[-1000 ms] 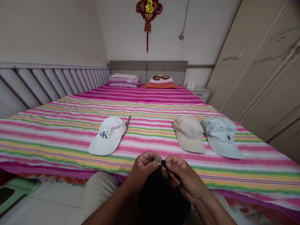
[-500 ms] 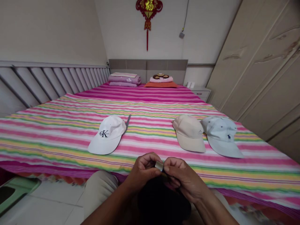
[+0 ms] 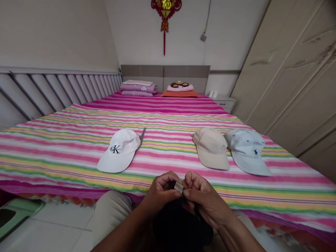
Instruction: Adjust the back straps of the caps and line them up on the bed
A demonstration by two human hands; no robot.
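A dark black cap [image 3: 182,224] rests in my lap, its details lost in shadow. At its upper edge sits a small silver metal buckle [image 3: 179,187]. My left hand [image 3: 163,192] pinches the buckle between thumb and fingers. Close against the buckle's right side, my right hand [image 3: 201,194] has thumb and fingers closed at the cap's strap, which they mostly hide. Beyond my hands, a white cap with a CK print [image 3: 122,148] lies to the left on the bed. A beige cap [image 3: 211,147] and a pale blue-white cap [image 3: 248,150] lie side by side to the right.
The caps lie on a striped bedsheet [image 3: 162,150]. Folded purple bedding [image 3: 139,88] and a pink and orange pile [image 3: 180,90] are at the headboard. A metal bed rail [image 3: 65,89] runs along the left, a wardrobe [image 3: 283,91] stands right, and a green stool [image 3: 23,211] is lower left.
My right hand's fingers have shifted up slightly beside the buckle, with the index finger more raised. My left hand keeps its pinch. The caps on the bed have not moved.
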